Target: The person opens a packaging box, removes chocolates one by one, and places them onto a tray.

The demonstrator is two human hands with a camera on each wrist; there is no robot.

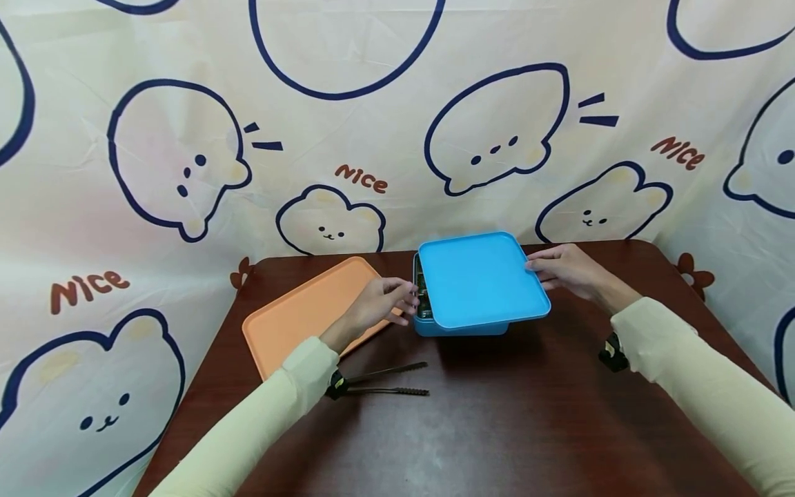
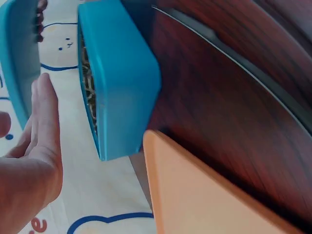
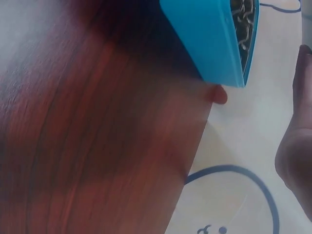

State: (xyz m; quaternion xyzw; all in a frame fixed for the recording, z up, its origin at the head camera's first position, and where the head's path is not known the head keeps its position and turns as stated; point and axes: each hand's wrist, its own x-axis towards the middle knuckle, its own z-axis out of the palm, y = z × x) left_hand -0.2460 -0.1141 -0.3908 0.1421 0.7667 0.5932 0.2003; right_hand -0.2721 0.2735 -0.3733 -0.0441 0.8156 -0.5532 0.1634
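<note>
A blue box [image 1: 462,330] stands on the table, dark glossy contents [image 1: 424,293] showing along its left side. Its flat blue lid [image 1: 484,279] is lifted off and tilted above it, covering most of the opening in the head view. My right hand [image 1: 568,271] pinches the lid by its right edge. At the box's left side is my left hand [image 1: 390,298], fingers loosely extended, fingertips close to the lid's left edge. In the left wrist view, the straight fingers [image 2: 46,114] overlap the lower end of the lid [image 2: 22,63].
An orange tray [image 1: 298,317] lies at the left, partly under my left forearm in the head view. Dark tongs [image 1: 397,391] with ridged tips rest in front of the box, their rear end hidden by my left wrist. Behind the table [image 1: 472,428] hangs a printed cloth [image 1: 397,138].
</note>
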